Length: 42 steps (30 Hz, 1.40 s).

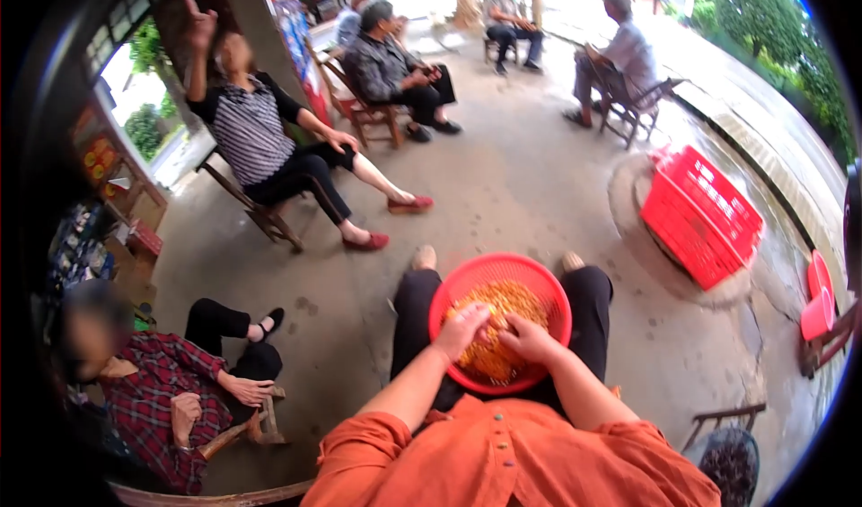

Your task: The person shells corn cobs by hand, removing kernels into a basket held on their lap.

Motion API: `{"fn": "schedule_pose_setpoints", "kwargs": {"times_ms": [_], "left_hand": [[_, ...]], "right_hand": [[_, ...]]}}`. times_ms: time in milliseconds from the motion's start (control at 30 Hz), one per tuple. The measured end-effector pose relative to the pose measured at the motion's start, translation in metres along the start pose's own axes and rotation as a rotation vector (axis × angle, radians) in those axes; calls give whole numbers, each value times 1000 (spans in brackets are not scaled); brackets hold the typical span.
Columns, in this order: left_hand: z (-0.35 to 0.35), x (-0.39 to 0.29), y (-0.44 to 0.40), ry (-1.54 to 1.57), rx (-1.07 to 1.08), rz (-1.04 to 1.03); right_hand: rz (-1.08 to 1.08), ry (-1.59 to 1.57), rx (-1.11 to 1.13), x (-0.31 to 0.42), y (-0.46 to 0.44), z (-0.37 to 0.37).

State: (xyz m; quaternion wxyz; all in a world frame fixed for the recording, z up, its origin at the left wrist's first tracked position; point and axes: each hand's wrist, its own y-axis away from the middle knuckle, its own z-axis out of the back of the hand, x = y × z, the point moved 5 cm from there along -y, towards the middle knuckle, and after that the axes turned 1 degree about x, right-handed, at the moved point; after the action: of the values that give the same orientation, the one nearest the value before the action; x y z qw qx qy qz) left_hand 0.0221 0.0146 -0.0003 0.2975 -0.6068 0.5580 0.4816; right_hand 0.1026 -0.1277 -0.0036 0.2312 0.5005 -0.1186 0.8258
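Observation:
A red plastic basket [437, 314] rests on my lap between my knees. Inside it lies a heap of small yellow-orange grains [516, 299] that look like corn kernels. My left hand [463, 329] is over the left part of the heap, its fingers curled closed, with a pale yellowish bit showing near the fingertips. Close by on the right, my right hand [530, 338] reaches down to the grains with its fingers drawn together. What either hand holds is too small and covered to make out.
A red plastic crate [705, 215] stands on the floor ahead to the right. Pink-red buckets [817, 314] are at the far right, and a dark container [729, 467] sits at the lower right. Several people sit on chairs to the left and ahead.

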Motion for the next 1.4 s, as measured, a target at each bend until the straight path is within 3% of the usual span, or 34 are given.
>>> {"fn": "schedule_pose_setpoints", "kwargs": {"times_ms": [300,667,967,1067,1133,1300,1400], "left_hand": [[5,10,-5,-52,34,17],[9,18,-7,-76,20,40],[9,22,-9,-127,34,9],[10,27,-13,-194,24,-49],[6,21,-8,-266,1,-45],[0,22,-10,-336,-2,-141],[-3,19,-8,-201,43,-142]], "right_hand": [[-159,-50,72,0,3,1],[-195,-54,110,-6,3,0],[-159,-56,117,-11,3,-2],[-37,-50,97,-1,2,-1],[-90,-192,116,7,7,-1],[-189,-133,39,-14,2,3],[-273,-390,41,-1,7,5]]}}
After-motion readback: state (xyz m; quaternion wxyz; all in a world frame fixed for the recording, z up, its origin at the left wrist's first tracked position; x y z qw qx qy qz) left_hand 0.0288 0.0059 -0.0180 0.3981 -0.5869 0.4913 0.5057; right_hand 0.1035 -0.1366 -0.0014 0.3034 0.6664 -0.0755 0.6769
